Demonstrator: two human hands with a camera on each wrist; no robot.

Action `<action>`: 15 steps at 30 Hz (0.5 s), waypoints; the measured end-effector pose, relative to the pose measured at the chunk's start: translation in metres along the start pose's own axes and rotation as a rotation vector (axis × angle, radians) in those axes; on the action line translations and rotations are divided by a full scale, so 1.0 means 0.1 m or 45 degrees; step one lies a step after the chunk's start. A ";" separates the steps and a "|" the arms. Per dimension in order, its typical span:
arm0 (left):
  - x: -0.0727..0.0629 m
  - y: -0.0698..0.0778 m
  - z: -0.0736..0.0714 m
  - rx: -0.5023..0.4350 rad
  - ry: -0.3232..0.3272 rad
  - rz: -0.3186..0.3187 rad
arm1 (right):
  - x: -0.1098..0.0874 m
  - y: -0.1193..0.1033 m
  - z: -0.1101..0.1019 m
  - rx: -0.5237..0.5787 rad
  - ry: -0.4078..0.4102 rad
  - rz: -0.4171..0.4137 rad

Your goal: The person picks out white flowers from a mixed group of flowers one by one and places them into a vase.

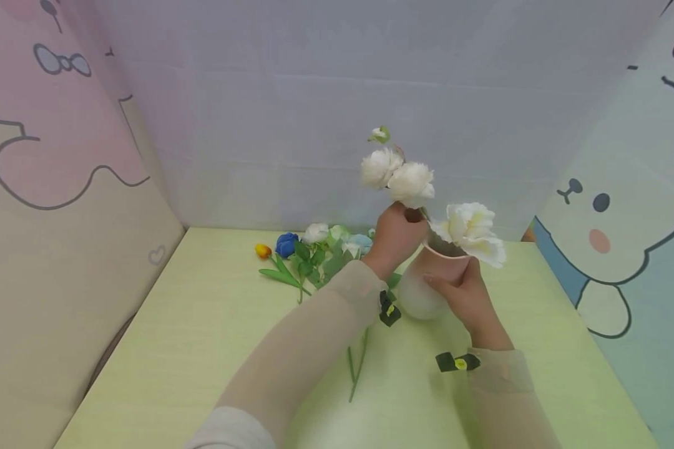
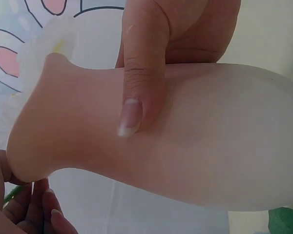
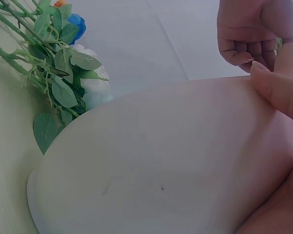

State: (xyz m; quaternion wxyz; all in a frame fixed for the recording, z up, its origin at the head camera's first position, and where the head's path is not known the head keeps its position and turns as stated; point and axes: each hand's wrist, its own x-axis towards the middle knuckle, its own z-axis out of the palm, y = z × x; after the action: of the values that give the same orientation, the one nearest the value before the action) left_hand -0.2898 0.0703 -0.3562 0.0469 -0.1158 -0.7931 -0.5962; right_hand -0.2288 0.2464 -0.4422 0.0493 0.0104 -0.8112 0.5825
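Head view: left hand, fingers curled, holds white blooms by stem, just upper left of mouth of vase, right of frame centre; vase leans rightward, right hand gripping it; stem's lower end hidden

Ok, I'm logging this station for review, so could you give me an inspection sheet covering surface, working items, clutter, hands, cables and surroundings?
Surface: pale yellow-green tabletop.
Working items: pink-and-white vase, with a small dark speck on its side; open white flower overhanging its rim; round white blossoms held up beside it.
Clutter: loose flowers, including an orange-yellow tulip and a blue bloom, lie left of the vase, leaves overlapping.
Hands: left hand grips the blossoms' stem near the vase mouth; right hand holds the vase.
Cables: nothing seen.
Surroundings: pale backdrop behind; cartoon-printed coverings on both sides.
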 end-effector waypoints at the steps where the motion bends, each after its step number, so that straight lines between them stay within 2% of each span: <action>1: 0.00 0.01 0.00 0.033 -0.017 0.000 | 0.00 0.00 0.00 -0.003 0.002 -0.001; 8: 0.00 0.08 0.02 0.245 -0.143 0.037 | 0.02 0.02 0.01 0.014 -0.007 -0.060; 13: 0.01 0.11 0.06 0.414 -0.197 0.090 | 0.02 0.03 0.01 -0.024 -0.003 -0.033; 15: 0.02 0.13 0.07 0.473 -0.206 0.088 | 0.02 0.04 0.00 -0.032 -0.005 -0.032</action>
State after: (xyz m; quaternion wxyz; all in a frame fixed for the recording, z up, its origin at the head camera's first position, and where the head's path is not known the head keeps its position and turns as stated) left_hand -0.2880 0.0807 -0.3460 0.0238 -0.1798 -0.8861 -0.4266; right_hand -0.2312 0.2476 -0.4453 0.0553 0.0210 -0.8184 0.5715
